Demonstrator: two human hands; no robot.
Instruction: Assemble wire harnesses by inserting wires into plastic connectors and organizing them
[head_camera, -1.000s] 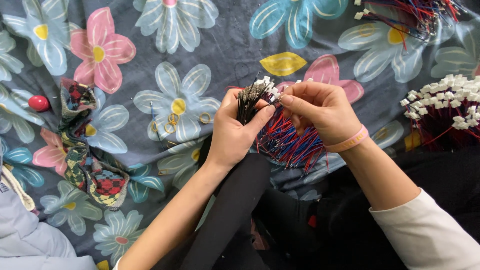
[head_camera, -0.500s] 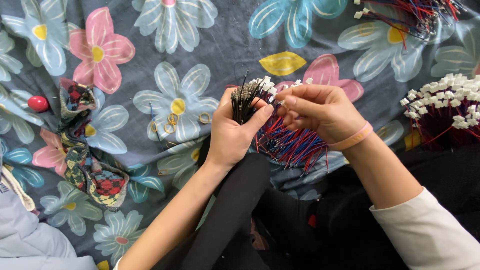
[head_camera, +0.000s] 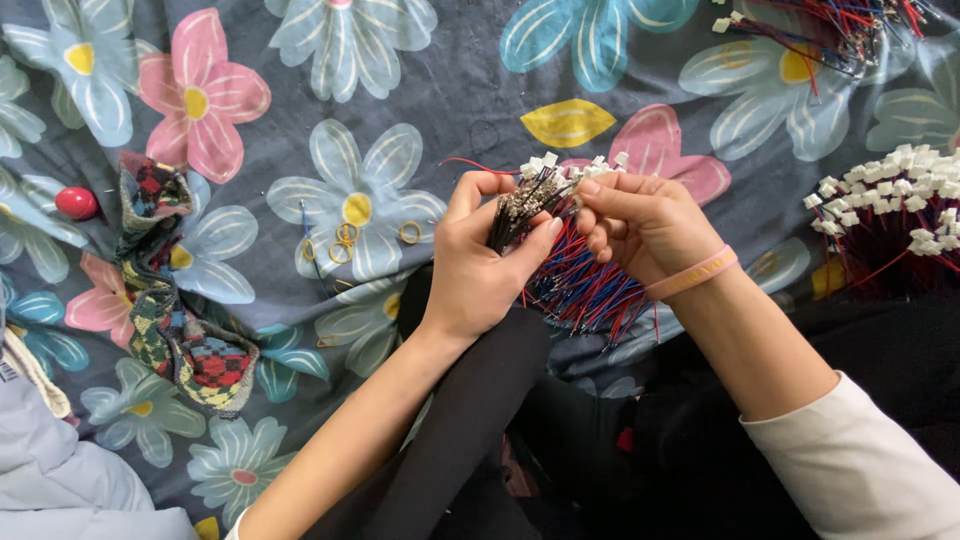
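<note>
My left hand (head_camera: 480, 270) is clenched round a bundle of wire leads (head_camera: 525, 208), thumb on the near side, fingers wrapped behind. My right hand (head_camera: 645, 228) is curled closed too, fingertips (head_camera: 590, 190) pinching at the bundle's top end among the white plug connectors (head_camera: 560, 170). Can't tell whether it grips one lead or several.

Bundle's long axis runs bottom-left to top-right, connector ends pointing up and away from me. Red and blue wire tails (head_camera: 590, 295) fan out below my right hand, lying over the flowered cloth (head_camera: 450, 80) and my dark-clothed lap. One loose red wire (head_camera: 470, 163) arcs out just left of the bundle top. Pink band (head_camera: 695, 275) on my right wrist.

Around: second heap of white-tipped leads (head_camera: 890, 215) at the right edge, well apart. Third tangle of leads (head_camera: 840, 30) top right. Small yellow rubber bands (head_camera: 345, 238) on the cloth just left of my left hand. Patterned fabric strip (head_camera: 170, 290) further left, red ball (head_camera: 76, 202) beside it. Nothing sits between my hands and the bundle.
</note>
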